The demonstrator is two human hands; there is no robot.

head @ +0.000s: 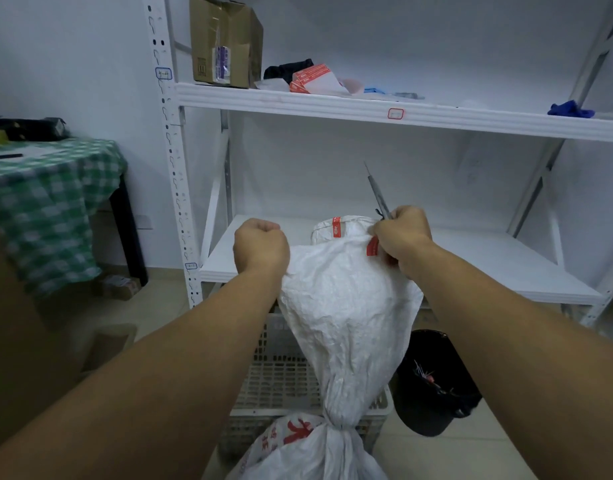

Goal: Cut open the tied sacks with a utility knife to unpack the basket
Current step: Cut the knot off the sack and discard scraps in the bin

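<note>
I hold up a white woven sack [346, 306] above a pale plastic basket [284, 382] on the floor. The sack is tied near its low end, where red printed letters show. My left hand [261, 245] is shut on the sack's upper left edge. My right hand [402, 237] grips the upper right edge together with a utility knife [377, 194], whose thin blade points up and away. Red tape strips mark the sack's top. A second white bundle [336, 228] with a red label lies on the lower shelf just behind.
A white metal rack fills the view; its lower shelf [471, 265] is right behind the sack. The upper shelf [367, 109] carries a cardboard box [225, 43], packets and a blue cloth. A black bin [433, 382] stands right of the basket. A green-checked table [48, 202] is at left.
</note>
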